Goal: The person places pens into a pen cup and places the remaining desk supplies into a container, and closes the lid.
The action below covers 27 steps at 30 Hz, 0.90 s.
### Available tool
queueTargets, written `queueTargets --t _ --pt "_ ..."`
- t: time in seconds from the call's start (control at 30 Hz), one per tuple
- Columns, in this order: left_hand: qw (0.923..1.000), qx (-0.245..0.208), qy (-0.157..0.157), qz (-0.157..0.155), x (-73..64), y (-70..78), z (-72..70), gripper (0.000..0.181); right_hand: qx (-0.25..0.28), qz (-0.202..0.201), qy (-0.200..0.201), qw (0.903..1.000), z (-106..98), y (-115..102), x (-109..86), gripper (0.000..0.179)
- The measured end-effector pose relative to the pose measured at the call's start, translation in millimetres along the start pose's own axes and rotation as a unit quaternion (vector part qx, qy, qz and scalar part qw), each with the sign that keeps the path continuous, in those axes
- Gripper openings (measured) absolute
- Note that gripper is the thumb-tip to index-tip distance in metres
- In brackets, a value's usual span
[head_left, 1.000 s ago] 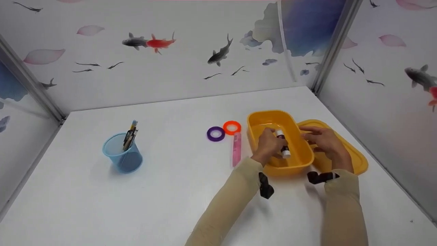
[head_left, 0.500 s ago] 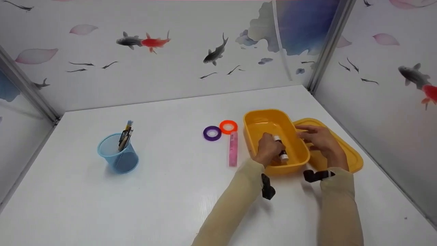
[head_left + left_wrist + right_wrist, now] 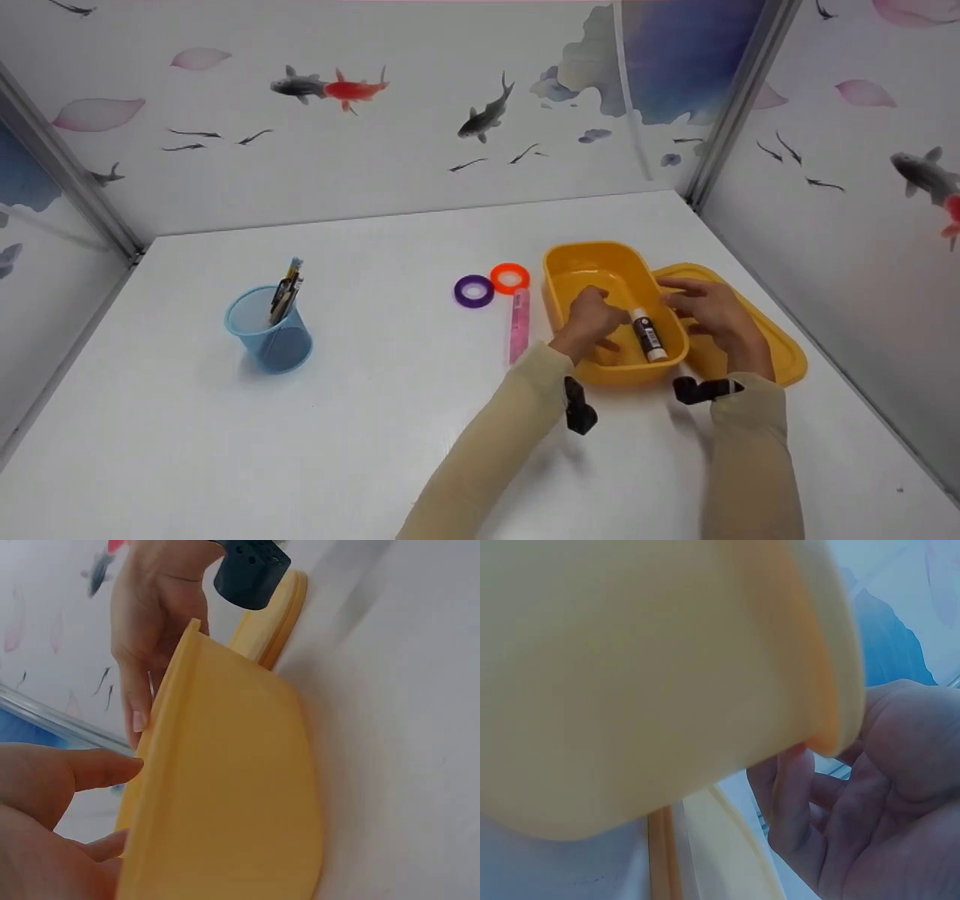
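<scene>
My left hand is inside a yellow plastic box, its fingers spread and thumb apart, holding nothing. Beside it on the box floor lies a glue stick with white ends and a dark label, apart from the fingers. My right hand holds the box's right rim, its fingers reaching the wall just under the lip. In the left wrist view, the left thumb and fingers show at the box's near edge, and the wall hides the inside.
A yellow lid lies under the right hand, beside the box. Left of the box are a pink tube-like stick, an orange tape ring and a purple one. A blue cup with several pens stands farther left.
The left hand has lowered the glue stick onto the box floor and let go, its fingers opening. The glue stick now lies nearer the box's right wall. The right hand stays at the rim.
</scene>
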<state>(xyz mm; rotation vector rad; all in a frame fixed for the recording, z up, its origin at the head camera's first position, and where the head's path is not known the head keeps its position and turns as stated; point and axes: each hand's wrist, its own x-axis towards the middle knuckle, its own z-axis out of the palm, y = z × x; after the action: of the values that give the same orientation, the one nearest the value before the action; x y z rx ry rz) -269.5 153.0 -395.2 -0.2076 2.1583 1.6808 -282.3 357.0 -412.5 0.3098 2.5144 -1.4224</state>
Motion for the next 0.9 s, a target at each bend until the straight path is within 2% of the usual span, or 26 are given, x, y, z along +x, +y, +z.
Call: queueTargets --t 0.2,0.37,0.6,0.9 --pt "0.9978 -0.011 -0.018 0.062 -8.7 13.5 -30.0 0.050 -0.006 -0.009 -0.001 0.9999 -1.3 -0.3 -0.9 0.061" --pt "0.9971 0.003 -0.017 0.074 -13.9 17.2 -55.0 0.050 -0.003 -0.004 -0.005 1.0000 -1.1 -0.2 -0.7 0.062" --pt "0.9946 0.002 -0.026 0.100 -12.6 11.2 -83.9 0.047 0.003 0.002 -0.005 1.0000 -1.5 0.0 0.4 0.061" --pt "0.9920 0.023 0.003 0.124 0.3 -7.2 -113.7 0.047 0.007 0.009 -0.006 0.9999 0.4 -1.1 1.2 0.061"
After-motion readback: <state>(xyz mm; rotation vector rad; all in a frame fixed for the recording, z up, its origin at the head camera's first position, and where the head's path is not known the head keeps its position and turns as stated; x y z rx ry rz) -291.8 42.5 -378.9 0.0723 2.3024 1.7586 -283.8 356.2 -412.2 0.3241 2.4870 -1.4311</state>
